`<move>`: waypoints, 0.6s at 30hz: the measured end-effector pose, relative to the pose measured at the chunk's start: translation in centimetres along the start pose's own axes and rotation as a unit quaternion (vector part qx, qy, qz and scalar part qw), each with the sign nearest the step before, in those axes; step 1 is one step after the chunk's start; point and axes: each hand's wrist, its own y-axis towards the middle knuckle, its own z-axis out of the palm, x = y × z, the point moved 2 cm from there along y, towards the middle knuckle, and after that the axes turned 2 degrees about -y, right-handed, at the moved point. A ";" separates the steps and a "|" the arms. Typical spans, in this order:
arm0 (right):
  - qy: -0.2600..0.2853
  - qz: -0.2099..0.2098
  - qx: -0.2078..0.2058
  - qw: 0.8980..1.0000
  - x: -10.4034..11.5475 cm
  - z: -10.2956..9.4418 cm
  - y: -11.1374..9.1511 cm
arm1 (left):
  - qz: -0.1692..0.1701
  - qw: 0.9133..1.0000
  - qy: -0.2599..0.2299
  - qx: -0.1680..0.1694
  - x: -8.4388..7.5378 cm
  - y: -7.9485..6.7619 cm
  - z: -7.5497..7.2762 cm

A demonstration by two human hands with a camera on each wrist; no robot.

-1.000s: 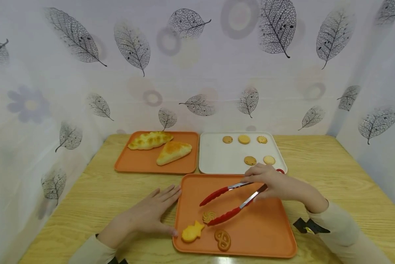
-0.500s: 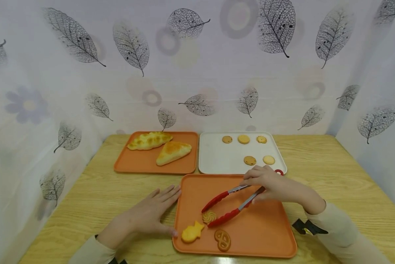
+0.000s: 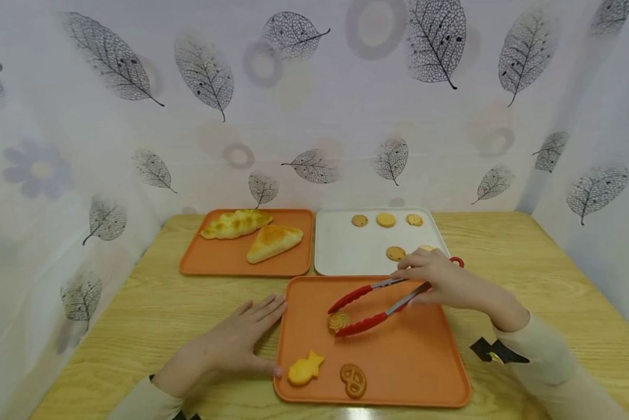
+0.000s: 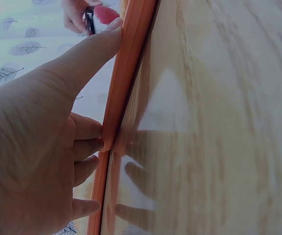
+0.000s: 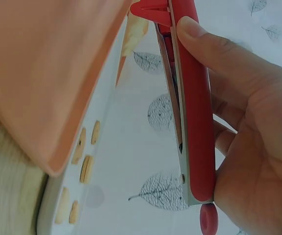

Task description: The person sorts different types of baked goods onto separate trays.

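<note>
My right hand (image 3: 440,283) grips red-and-silver tongs (image 3: 363,325) over the front orange tray (image 3: 409,364). The red tips stand on either side of a round swirl cookie (image 3: 338,322), which looks pinched and lifted a little. In the right wrist view, thumb and fingers wrap the red handle (image 5: 198,112). Spread out, my left hand (image 3: 236,338) lies by the tray's left side, its fingertips touching the rim, as the left wrist view also shows at the orange edge (image 4: 126,63). On the tray lie a yellow fish-shaped cookie (image 3: 305,370) and a brown pretzel-shaped cookie (image 3: 353,381).
At the back left, an orange tray (image 3: 204,262) bears a braided bread (image 3: 236,224) and a triangular bread (image 3: 274,242). Beside it a white tray (image 3: 341,251) holds several cookies (image 3: 385,220). A leaf-printed curtain (image 3: 314,105) surrounds the wooden table (image 3: 157,309).
The tongs have closed around the swirl cookie. It has moved away from the fish-shaped cookie, toward the back of the tray, with the right hand. The left hand has stayed in place.
</note>
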 end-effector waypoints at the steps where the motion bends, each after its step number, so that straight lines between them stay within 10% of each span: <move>1: -0.004 0.004 -0.002 1.000 -0.2 -0.2 -0.1 | 0.000 1.000 0.000 0.000 0.0 0.0 0.0; 18: -0.069 0.071 -0.040 0.994 -3.8 -1.9 -1.7 | 0.001 1.000 -0.003 0.002 0.1 -0.1 0.0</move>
